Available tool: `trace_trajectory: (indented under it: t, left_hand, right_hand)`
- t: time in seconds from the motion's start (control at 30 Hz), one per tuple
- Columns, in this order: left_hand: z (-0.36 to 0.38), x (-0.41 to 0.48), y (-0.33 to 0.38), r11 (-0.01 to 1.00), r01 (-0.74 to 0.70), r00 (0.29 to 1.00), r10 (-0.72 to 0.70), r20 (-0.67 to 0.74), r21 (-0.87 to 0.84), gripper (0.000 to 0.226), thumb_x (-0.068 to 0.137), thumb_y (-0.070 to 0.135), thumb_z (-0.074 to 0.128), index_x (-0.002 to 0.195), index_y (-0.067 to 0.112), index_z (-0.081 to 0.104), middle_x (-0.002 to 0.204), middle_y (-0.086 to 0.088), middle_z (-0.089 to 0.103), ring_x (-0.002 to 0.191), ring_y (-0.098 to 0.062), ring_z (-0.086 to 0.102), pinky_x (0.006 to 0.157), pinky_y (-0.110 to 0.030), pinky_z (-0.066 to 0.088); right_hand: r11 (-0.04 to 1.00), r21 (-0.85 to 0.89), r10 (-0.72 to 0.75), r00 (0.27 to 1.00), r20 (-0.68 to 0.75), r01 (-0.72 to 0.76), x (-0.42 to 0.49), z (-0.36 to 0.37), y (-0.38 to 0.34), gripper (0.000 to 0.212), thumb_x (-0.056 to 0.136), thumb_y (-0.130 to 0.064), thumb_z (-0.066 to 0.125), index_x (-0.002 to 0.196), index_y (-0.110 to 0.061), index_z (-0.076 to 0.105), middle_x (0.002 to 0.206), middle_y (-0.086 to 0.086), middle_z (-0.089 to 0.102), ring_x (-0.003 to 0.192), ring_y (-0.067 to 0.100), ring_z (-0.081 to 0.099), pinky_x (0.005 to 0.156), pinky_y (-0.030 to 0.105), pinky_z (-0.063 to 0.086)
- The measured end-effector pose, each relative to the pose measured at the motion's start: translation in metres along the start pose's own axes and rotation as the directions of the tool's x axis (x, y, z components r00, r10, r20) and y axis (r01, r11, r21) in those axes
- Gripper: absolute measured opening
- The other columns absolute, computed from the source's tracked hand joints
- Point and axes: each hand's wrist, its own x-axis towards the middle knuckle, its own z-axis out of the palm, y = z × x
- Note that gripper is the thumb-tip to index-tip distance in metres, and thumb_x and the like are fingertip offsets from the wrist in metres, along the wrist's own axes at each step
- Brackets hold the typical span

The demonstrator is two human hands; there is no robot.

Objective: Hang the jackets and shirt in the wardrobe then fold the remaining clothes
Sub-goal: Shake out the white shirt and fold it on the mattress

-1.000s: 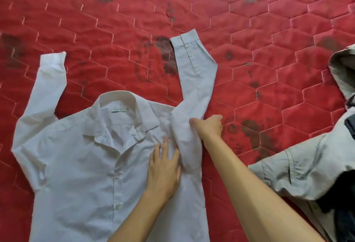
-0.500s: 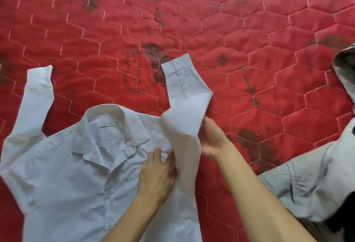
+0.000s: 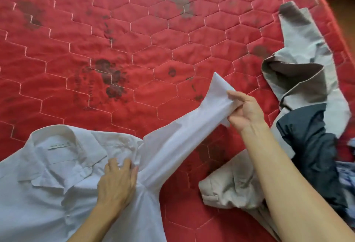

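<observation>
Whereas half a second ago the sleeve on the person's right stood folded upward with its cuff pointing away, the white shirt (image 3: 48, 193) now lies front up, collar open, at the lower left of the red quilted bed (image 3: 134, 30). That sleeve (image 3: 182, 132) is drawn out taut on a diagonal toward the right. The right hand (image 3: 244, 109) has moved from the sleeve's middle to its end. Its thumb and fingers (image 3: 240, 96) are curled round the fabric just below the cuff (image 3: 219, 86), which stands clear above the grip. The left hand (image 3: 117, 182) remains where it was, palm down at the shoulder seam, fingers slightly bent and pressing a small bunch of cloth flat. The shirt's other sleeve, seen earlier, is now outside the frame, the view having swung rightward. Beside the right forearm lies a heap of clothes. A crumpled beige jacket (image 3: 299, 80) touches a dark navy garment (image 3: 311, 145) that lies partly over it. Some beige cloth passes under the forearm. Dark stains mark the bed cover.
</observation>
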Motion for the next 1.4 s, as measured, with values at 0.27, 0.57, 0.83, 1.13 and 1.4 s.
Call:
trace_trajectory:
  t: [0.27, 0.57, 0.83, 1.13, 1.4]
  left_hand:
    - [0.019, -0.014, 0.012, 0.999, 0.031, 0.989, -0.027, -0.144, 0.022, 0.051, 0.089, 0.049, 0.041, 0.108, 0.005, 0.060, 0.113, -0.030, 0.048, 0.089, -0.044, 0.052, 0.065, -0.051, 0.052]
    - [0.021, -0.067, 0.021, 0.972, -0.046, 0.994, 0.021, -0.109, -0.229, 0.068, 0.100, 0.045, 0.033, 0.160, 0.023, 0.009, 0.166, -0.014, 0.006, 0.153, -0.031, 0.011, 0.118, -0.050, 0.026]
    - [-0.011, -0.100, -0.014, 0.664, 0.022, 0.997, -0.072, -0.034, -0.747, 0.046, 0.107, 0.033, 0.033, 0.152, 0.026, 0.036, 0.158, 0.011, 0.034, 0.145, 0.002, 0.027, 0.117, -0.014, 0.022]
    - [-0.078, -0.099, -0.173, -0.295, 0.471, 0.854, -0.082, 0.513, -0.831, 0.062, 0.091, 0.065, 0.036, 0.124, 0.019, 0.062, 0.114, -0.012, 0.073, 0.107, -0.030, 0.070, 0.097, -0.049, 0.050]
    - [-0.055, -0.102, -0.320, -0.230, 0.456, 0.848, -0.182, 0.499, -0.860, 0.028, 0.095, 0.021, 0.063, 0.118, 0.005, 0.068, 0.111, -0.016, 0.074, 0.095, -0.022, 0.074, 0.079, -0.031, 0.059]
  right_hand:
    - [0.892, 0.340, -0.257, 0.954, -0.156, 0.296, -0.049, -0.081, -0.033, 0.012, 0.091, -0.006, 0.056, 0.100, -0.005, 0.064, 0.102, 0.010, 0.068, 0.100, 0.026, 0.068, 0.099, 0.034, 0.051]
    - [0.879, 0.270, -0.427, 0.901, 0.076, 0.394, -0.088, -0.094, -0.026, 0.053, 0.096, -0.015, 0.052, 0.148, -0.008, 0.043, 0.148, 0.011, 0.051, 0.133, 0.030, 0.052, 0.113, 0.045, 0.038]
    - [0.809, -0.098, -0.565, 0.813, 0.140, 0.580, -0.158, 0.010, 0.082, 0.025, 0.087, -0.002, 0.066, 0.104, -0.020, 0.071, 0.098, -0.005, 0.070, 0.091, 0.014, 0.065, 0.083, 0.027, 0.050]
    - [0.404, -0.641, -0.444, 0.753, 0.486, 0.652, -0.205, 0.101, 0.354, 0.052, 0.091, 0.004, 0.058, 0.124, -0.035, 0.067, 0.098, -0.020, 0.068, 0.090, 0.010, 0.065, 0.083, 0.016, 0.048]
    - [0.051, -0.687, -0.201, 0.681, 0.704, 0.725, -0.226, 0.129, 0.512, 0.044, 0.092, -0.020, 0.047, 0.131, -0.038, 0.060, 0.141, -0.018, 0.055, 0.101, 0.014, 0.056, 0.086, 0.023, 0.050]
